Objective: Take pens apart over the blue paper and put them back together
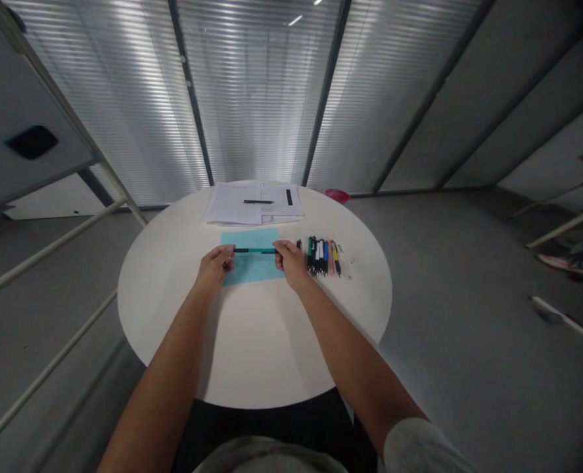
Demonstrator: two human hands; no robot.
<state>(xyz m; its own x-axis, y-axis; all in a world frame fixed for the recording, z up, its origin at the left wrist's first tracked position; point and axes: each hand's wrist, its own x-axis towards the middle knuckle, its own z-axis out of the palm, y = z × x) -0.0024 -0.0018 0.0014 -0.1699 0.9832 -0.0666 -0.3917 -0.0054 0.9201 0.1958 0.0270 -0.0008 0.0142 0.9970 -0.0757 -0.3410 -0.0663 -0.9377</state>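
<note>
A green and black pen (255, 250) is stretched level between my two hands, over a light blue sheet of paper (252, 270). My left hand (215, 264) pinches its left end. At the other end, my right hand (290, 259) is closed on the pen with thumb and fingers. Just right of my right hand lies a row of several pens (321, 256) in black, green, white, blue, pink and yellow. One dark pen (299, 245) in that row is partly hidden behind my right hand.
Everything lies on a round white table (252, 368). Stacked printed papers (234, 205) with a black pen (258, 202) on top are at its far side. A metal-framed board (35, 85) stands to the left. Beyond the table are glass panels with blinds (256, 98).
</note>
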